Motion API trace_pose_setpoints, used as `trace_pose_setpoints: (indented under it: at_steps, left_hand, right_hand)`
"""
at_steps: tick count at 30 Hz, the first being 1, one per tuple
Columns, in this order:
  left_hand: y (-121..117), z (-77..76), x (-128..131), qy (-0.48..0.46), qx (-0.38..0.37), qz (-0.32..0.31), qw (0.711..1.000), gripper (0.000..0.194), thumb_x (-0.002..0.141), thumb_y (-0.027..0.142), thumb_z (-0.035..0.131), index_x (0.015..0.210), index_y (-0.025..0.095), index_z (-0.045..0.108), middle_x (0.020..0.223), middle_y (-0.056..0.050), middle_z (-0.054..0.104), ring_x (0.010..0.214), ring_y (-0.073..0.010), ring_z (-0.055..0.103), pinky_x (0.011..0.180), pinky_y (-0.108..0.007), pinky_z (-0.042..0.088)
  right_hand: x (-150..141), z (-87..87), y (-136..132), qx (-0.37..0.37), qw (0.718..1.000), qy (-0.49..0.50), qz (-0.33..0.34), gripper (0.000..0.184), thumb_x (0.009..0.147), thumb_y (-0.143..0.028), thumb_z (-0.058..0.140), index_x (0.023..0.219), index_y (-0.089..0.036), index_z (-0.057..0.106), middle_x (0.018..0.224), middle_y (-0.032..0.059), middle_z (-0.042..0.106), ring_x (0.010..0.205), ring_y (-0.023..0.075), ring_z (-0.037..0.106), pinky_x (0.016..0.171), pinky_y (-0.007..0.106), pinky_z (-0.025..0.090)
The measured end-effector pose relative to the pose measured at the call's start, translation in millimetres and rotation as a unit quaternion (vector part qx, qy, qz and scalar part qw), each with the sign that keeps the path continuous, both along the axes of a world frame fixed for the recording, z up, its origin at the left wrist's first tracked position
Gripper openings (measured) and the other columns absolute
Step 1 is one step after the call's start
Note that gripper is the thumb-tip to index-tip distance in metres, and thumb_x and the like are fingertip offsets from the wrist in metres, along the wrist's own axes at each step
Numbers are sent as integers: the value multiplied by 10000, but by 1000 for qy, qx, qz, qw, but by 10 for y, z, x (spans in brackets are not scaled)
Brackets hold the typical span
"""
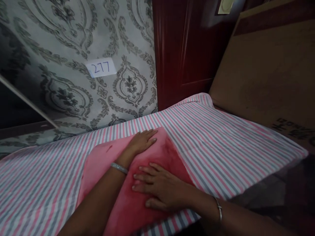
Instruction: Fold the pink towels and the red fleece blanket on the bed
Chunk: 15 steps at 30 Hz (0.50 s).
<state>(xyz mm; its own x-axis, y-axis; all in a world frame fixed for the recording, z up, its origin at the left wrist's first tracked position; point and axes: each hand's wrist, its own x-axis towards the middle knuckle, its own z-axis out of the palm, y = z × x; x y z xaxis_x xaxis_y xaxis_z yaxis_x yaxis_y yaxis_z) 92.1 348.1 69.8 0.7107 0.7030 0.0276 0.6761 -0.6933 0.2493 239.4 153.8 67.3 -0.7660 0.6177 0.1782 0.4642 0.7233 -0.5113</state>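
A folded piece of pink and red plush-looking fabric [98,162] lies on a striped cloth [204,131] of pink, grey and white. My left hand [142,141] rests flat on its far, paler pink part, fingers stretched to the right. Nearer to me, my right hand [162,188] lies palm down with spread fingers on the deeper red part. Neither hand grips anything. Both forearms cover part of the fabric, and its near left end runs out of view. What kind of article it is, I cannot tell.
Behind the striped cloth stands a patterned wall [130,82] with a paper marked 277 [102,67]. A dark red door [182,52] is beside it. At the right leans a large cardboard box [273,68]. A dark panel with a light edge [19,95] is at the left.
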Motion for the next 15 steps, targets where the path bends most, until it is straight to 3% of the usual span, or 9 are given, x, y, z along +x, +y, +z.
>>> trace_pose_setpoints:
  at_steps: [6,11,13,15]
  left_hand:
    - [-37,-34,12,-8,49,3,999,638,1046,595,255,1594,292,374,1635,-66,426,1511,-260,380,1247,-511,262]
    - [-186,191,116,55,57,32,996,661,1047,559,295,1621,230,308,1661,-143,358,1523,-335,349,1235,-633,214]
    - [-272,321,195,55,55,5,997,685,1041,558,333,1625,203,297,1684,-152,300,1549,-338,295,1252,-618,184]
    - [-354,409,281,34,57,-78,995,677,1034,569,362,1622,237,311,1703,-114,262,1579,-307,223,1280,-574,130]
  right_hand:
    - [-14,-32,5,20,1000,3,-4,545,1064,-509,457,1556,-274,450,1653,38,391,1585,212,159,1295,485,36]
    - [-11,37,6,33,999,-17,0,553,1059,-497,478,1565,-280,435,1641,49,411,1577,226,190,1288,506,74]
    - [-6,103,-1,46,999,-23,8,575,1049,-500,500,1571,-272,428,1630,67,427,1565,235,226,1282,506,112]
    - [3,155,-17,70,997,-23,18,584,1036,-502,525,1562,-259,447,1606,88,459,1545,246,272,1273,504,154]
